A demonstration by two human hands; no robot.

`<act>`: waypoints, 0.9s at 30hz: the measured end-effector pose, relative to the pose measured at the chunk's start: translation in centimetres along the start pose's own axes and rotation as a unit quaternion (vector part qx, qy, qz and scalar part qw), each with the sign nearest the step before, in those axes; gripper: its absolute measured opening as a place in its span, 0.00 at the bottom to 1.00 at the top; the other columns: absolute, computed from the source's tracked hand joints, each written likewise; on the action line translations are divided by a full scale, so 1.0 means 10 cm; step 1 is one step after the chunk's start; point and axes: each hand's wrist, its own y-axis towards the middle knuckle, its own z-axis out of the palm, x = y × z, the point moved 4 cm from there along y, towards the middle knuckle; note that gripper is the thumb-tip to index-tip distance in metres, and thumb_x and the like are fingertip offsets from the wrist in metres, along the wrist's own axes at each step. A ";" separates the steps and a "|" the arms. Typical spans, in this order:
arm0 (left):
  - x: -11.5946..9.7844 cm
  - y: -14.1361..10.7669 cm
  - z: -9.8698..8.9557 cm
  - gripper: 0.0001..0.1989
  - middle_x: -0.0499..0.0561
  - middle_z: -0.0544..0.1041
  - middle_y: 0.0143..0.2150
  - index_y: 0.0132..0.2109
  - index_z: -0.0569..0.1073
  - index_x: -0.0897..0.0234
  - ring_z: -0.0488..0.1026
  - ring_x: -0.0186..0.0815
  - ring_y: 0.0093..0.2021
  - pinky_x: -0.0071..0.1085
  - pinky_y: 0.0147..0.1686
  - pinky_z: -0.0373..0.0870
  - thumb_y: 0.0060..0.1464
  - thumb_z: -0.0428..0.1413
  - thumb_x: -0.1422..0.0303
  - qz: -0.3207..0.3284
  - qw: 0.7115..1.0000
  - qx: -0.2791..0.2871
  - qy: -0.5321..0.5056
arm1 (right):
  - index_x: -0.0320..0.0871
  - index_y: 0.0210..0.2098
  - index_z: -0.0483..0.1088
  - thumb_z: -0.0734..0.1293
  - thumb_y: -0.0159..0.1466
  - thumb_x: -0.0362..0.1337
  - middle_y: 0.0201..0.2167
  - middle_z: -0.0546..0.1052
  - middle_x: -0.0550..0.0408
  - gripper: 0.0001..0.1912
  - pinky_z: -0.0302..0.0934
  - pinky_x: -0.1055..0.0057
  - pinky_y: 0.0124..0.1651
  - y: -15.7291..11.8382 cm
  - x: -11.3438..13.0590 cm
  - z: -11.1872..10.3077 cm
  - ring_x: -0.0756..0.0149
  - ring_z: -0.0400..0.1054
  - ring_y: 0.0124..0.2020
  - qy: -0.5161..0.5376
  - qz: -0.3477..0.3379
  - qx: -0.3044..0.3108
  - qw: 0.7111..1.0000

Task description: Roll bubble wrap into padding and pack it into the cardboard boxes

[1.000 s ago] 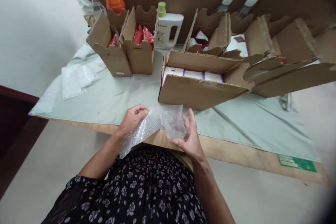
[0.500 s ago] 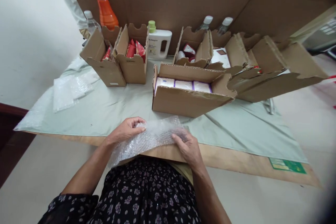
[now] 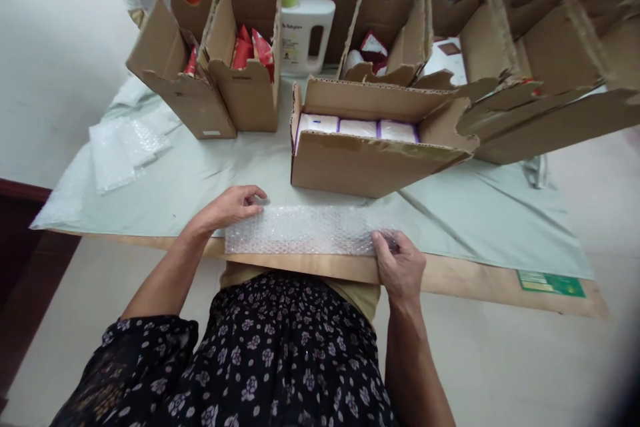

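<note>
Head view — right hand (image 3: 403, 264) pinches bubble wrap (image 3: 305, 231) at 1 end; left hand (image 3: 233, 205), loosely parted, touches the other.

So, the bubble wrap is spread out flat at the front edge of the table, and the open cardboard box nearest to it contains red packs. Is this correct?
Not quite: the packs in that cardboard box are white with purple edges, as the head view shows. The rest about the bubble wrap is right.

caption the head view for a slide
Left hand and right hand at a flat, clear bubble-wrap strip before an open brown cardboard box of white, purple-edged packs
</note>
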 end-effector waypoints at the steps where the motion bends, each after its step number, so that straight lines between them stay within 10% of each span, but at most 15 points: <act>1: 0.04 -0.02 -0.02 0.16 0.45 0.74 0.28 0.47 0.79 0.64 0.69 0.33 0.28 0.30 0.32 0.67 0.53 0.58 0.64 -0.006 1.000 -0.018 0.005 | 0.44 0.32 0.77 0.69 0.61 0.52 0.30 0.82 0.51 0.17 0.69 0.64 0.38 0.01 -0.02 0.01 0.60 0.74 0.30 -0.007 -0.001 0.003 1.000; 9: -0.08 -0.20 0.08 0.12 0.55 0.80 0.46 0.50 0.78 0.63 0.77 0.42 0.47 0.41 0.51 0.76 0.61 0.55 0.68 0.098 0.945 -0.281 0.137 | 0.44 0.32 0.77 0.67 0.61 0.54 0.32 0.82 0.49 0.19 0.69 0.62 0.42 0.05 -0.10 -0.08 0.58 0.74 0.33 -0.049 0.000 0.002 0.999; 17: -0.17 -0.28 0.71 0.15 0.63 0.73 0.64 0.56 0.76 0.62 0.68 0.54 0.66 0.55 0.64 0.68 0.63 0.58 0.68 0.194 0.934 -0.173 0.245 | 0.45 0.34 0.78 0.67 0.62 0.56 0.36 0.83 0.46 0.20 0.69 0.55 0.47 0.08 -0.22 -0.09 0.50 0.77 0.38 -0.069 -0.022 0.008 0.997; 27: -0.10 -0.38 0.58 0.17 0.65 0.69 0.69 0.58 0.75 0.63 0.62 0.55 0.73 0.58 0.67 0.66 0.63 0.56 0.73 0.189 0.929 -0.182 0.261 | 0.40 0.46 0.78 0.66 0.65 0.53 0.46 0.80 0.37 0.23 0.69 0.44 0.52 0.11 -0.23 -0.24 0.42 0.75 0.45 -0.134 -0.111 -0.077 0.982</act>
